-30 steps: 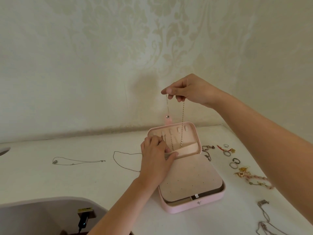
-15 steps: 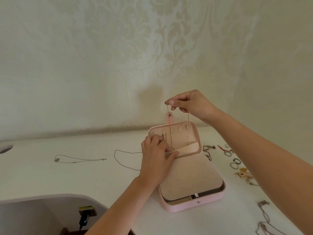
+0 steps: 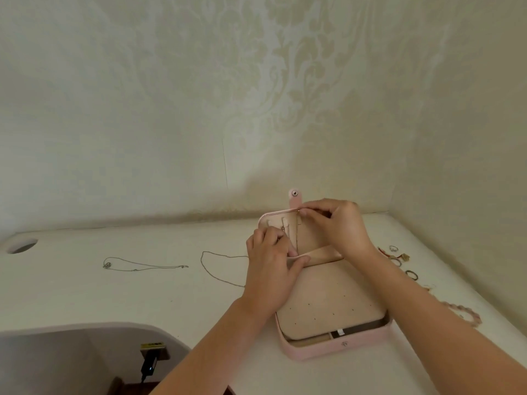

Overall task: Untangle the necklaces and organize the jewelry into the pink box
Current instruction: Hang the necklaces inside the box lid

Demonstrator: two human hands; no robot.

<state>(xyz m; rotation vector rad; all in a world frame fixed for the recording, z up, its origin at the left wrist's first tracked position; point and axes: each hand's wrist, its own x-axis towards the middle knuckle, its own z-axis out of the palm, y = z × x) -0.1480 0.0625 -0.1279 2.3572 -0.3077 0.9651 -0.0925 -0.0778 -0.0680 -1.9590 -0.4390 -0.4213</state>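
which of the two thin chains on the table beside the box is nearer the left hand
The curved chain that runs up to the left hand; the other chain lies farther off toward the hole in the table.

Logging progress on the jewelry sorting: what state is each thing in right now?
pink box: open, lid upright.
gold chain: hanging inside the lid, top end pinched.
right hand: pinches gold chain at lid's top edge.
left hand: holds lid pocket by its edge.
silver necklaces: lying loose on table, outside box.
rings: loose on table, right of box.
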